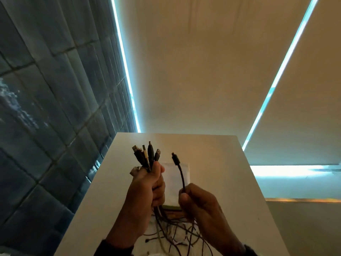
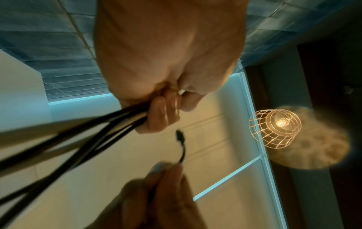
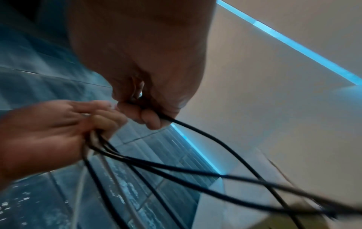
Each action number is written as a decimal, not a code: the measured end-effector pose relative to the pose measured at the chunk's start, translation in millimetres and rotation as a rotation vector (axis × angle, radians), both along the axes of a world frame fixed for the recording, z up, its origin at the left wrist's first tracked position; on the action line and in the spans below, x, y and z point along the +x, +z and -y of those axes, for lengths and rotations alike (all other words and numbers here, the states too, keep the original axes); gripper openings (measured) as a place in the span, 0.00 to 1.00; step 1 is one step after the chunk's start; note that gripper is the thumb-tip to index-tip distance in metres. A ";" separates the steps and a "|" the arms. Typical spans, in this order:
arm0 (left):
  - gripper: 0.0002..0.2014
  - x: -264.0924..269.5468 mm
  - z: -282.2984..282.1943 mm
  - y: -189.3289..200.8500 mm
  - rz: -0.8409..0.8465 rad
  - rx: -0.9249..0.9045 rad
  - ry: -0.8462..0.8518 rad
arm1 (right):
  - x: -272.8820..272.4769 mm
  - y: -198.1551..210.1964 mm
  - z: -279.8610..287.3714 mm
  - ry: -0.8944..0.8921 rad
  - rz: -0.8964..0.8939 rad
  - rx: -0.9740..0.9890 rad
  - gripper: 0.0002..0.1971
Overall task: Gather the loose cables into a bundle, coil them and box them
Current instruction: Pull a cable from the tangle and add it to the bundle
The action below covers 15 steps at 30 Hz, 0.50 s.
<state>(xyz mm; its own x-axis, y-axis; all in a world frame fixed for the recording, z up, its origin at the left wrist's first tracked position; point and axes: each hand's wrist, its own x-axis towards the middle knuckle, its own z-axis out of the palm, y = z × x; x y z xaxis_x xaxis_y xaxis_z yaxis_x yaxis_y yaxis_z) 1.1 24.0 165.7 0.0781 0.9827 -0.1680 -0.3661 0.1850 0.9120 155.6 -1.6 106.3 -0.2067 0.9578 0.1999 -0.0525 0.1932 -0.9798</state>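
Note:
My left hand (image 1: 154, 183) grips a bundle of cables (image 1: 145, 157) upright, and several plugs stick up above the fist. My right hand (image 1: 183, 194) pinches a single black cable (image 1: 181, 174) just right of the bundle, its small plug pointing up. The rest of the cables hang down into a loose tangle (image 1: 175, 233) on the white table (image 1: 217, 163). A white box (image 1: 182, 169) lies on the table behind both hands. In the left wrist view my left hand (image 2: 162, 114) holds the dark cables (image 2: 109, 124). In the right wrist view my right hand (image 3: 145, 114) holds the black cable (image 3: 215, 144).
A wall of dark blue tiles (image 1: 46, 108) runs along the table's left side. Cream blinds (image 1: 203, 61) with bright strips of light hang beyond the far edge. A wire-cage lamp (image 2: 274, 128) glows overhead. Bare table top shows to the right of the box.

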 end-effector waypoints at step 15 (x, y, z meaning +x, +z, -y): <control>0.21 -3.7 19.9 20.4 -0.234 0.201 0.057 | -11.5 28.9 2.1 0.206 0.064 0.013 0.15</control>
